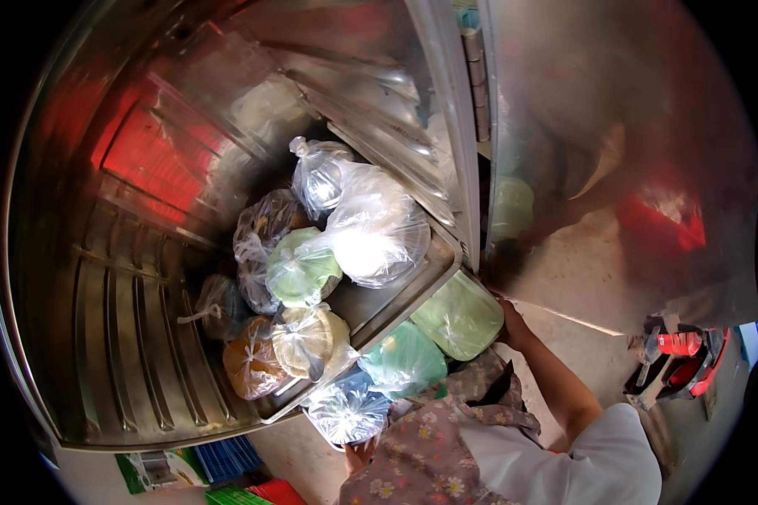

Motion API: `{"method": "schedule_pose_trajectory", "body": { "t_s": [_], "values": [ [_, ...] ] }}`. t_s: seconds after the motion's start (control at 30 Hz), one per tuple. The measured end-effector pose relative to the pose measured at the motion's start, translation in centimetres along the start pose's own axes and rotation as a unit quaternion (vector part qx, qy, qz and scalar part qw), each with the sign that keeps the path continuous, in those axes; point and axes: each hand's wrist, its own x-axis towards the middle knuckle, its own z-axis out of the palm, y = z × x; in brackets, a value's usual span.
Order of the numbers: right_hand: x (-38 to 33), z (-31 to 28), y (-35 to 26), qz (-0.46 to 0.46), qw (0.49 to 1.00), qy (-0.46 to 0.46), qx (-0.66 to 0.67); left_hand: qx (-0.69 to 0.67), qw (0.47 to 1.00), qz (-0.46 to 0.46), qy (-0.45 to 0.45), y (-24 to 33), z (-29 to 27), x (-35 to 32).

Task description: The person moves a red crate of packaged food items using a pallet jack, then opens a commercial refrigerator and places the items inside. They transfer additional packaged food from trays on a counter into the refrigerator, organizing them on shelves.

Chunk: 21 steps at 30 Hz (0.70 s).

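Across my front runs a row of plastic-wrapped tubs: a pale green one, a teal one and a shiny bluish-white one. My left hand grips the near end, at the lower edge of the bluish-white tub; its fingers show only in part. At the far end my right hand curls against the pale green tub, most of its fingers hidden. Just beyond the row, a metal tray inside a steel cabinet carries several bagged foods, among them a light green bundle and a large white bag.
The steel cabinet's ribbed wall curves round on the left. Its metal door stands open on the right. A red and black object lies at lower right, and a blue crate sits below the cabinet.
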Motion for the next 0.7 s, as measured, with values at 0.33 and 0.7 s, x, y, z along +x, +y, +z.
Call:
{"method": "schedule_pose_trajectory", "body": {
  "t_s": [0.33, 0.7],
  "values": [
    [5.0, 4.3, 0.2, -0.044, 0.988, 0.112, 0.102, -0.155, 0.966, 0.207, -0.024, 5.4, 2.7, 5.4],
    [9.8, 7.9, 0.9, -0.106, 0.91, -0.05, 0.399, -0.237, 0.919, 0.312, -0.053, 8.6, 6.8, 9.8]
  ]
}}
